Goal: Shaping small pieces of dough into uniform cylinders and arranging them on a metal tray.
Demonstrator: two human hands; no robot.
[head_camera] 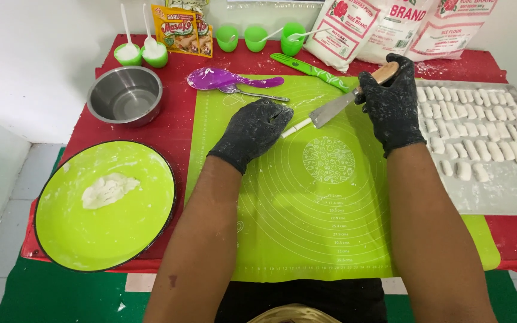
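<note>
Gloved left hand (252, 133) pinches dough strip (296, 127) beneath the right hand's (392, 103) gripped knife (336, 106).

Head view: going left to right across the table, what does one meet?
Green plate with dough lump → green mat → left hand → knife → right hand → tray of dough pieces.

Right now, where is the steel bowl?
In the head view, the steel bowl stands at the table's far left, on the red cloth, behind the green plate and before two small green cups.
</note>
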